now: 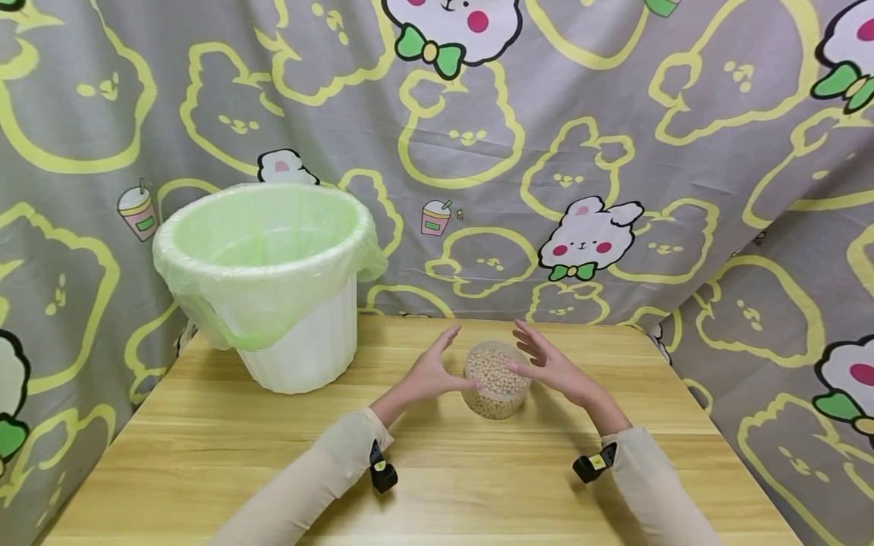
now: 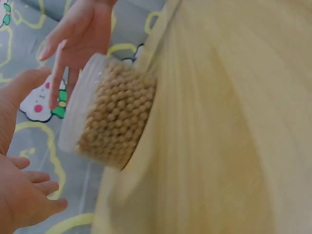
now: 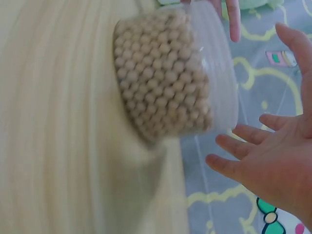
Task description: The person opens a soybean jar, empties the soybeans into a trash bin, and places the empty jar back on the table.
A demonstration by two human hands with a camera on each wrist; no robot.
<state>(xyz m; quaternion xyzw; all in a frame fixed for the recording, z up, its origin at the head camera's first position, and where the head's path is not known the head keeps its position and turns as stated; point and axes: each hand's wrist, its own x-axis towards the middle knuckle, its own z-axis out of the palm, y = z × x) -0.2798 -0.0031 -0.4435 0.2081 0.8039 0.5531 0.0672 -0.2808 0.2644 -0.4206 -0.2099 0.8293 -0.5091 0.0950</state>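
Observation:
A clear round tub (image 1: 497,379), filled with small beige balls, stands upright on the wooden table. Its translucent whitish lid (image 3: 214,68) shows in the right wrist view. My left hand (image 1: 432,375) is at the tub's left, fingers spread and thumb reaching toward its front. On the other side my right hand (image 1: 556,371) has its fingers apart, the thumb over the tub's upper edge in the head view. Both wrist views show the palms facing the tub with gaps beside it; whether a thumb touches it I cannot tell.
A large white bin (image 1: 300,334) with a pale green liner bag (image 1: 269,262) folded over its rim stands at the back left of the table (image 1: 478,485). A grey patterned curtain (image 1: 478,250) hangs behind the table and along its sides.

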